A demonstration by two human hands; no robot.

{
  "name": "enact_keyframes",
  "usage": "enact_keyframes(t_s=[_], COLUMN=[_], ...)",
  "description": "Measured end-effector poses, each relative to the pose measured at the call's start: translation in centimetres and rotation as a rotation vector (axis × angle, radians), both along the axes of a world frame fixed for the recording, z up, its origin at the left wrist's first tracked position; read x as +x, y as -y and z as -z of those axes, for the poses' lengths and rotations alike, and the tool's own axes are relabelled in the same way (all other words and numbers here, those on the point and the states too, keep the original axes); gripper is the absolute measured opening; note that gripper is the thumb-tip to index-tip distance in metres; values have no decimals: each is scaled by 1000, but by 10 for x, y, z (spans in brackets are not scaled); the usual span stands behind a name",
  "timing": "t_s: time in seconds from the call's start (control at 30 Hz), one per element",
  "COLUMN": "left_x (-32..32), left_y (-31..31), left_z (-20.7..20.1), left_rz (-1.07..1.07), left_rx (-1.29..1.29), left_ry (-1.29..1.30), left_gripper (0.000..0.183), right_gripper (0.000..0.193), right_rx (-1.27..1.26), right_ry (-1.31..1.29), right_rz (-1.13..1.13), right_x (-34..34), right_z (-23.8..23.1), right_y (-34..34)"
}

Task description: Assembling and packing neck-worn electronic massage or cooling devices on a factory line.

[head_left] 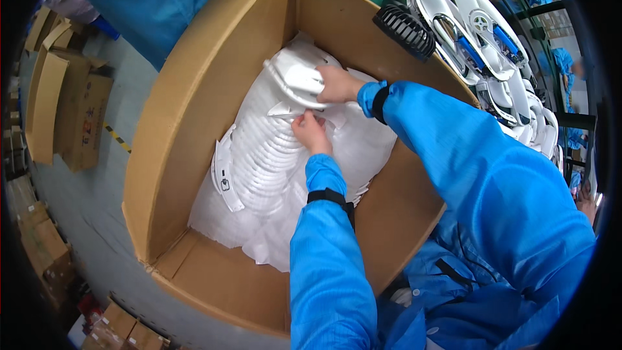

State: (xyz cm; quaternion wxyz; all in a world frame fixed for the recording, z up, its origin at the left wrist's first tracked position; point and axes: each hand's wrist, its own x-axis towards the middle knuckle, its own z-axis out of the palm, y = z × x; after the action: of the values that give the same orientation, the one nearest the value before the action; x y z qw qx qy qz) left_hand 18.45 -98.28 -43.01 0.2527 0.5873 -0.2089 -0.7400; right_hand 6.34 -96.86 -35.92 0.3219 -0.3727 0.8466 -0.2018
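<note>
Grasped in the right hand (338,84) is a white curved part (297,78), with a rim along its left and lower sides. The fingers of this hand close on the right end of the part. The left hand (311,133) is just below, with the fingers drawn together near the lower edge of the part; whether it pinches something, I cannot tell.

The part is inside a big open carton (175,100), toward its far corner, above a white sheet (372,136). Under the hands, a row of curved ridges (262,165) runs down toward the person, pale and partly covered, so I cannot tell exactly what they are. At the left of this row a narrow white panel (223,178) lies tilted, and it bears a small dark outline.

Both arms wear blue sleeves (330,259) with black bands (326,196) close to the wrists. Beyond the right wall of the carton, many white frames (466,19) are piled, and a black grille (407,31) is near the carton edge. On the left, another carton (84,120) stands on the grey floor (139,68), beside a yellow and black stripe (116,137).
</note>
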Motion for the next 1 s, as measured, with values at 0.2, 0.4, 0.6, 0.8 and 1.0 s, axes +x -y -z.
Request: enact_keyframes(t_s=[0.2,0.4,0.6,0.8,1.0], left_x=[47,67,74,106,142], left_y=[21,44,45,10,-3], left_z=[-10,-53,-64,-39,-55], left_rz=[223,406,603,325,148], left_rx=[322,320,222,469,372], left_ry=[-395,-251,-180,-372,-233], left_gripper=[61,75,65,49,43], right_gripper=[50,49,55,51,50], right_rx=[-11,-77,-234,-193,-59], right_ry=[43,74,573,932,740], right_rz=[-4,-96,123,80,52], right_x=[23,79,66,82,122], right_z=[-23,-46,-44,-35,-44], right_y=[-26,-32,-54,-41,-32])
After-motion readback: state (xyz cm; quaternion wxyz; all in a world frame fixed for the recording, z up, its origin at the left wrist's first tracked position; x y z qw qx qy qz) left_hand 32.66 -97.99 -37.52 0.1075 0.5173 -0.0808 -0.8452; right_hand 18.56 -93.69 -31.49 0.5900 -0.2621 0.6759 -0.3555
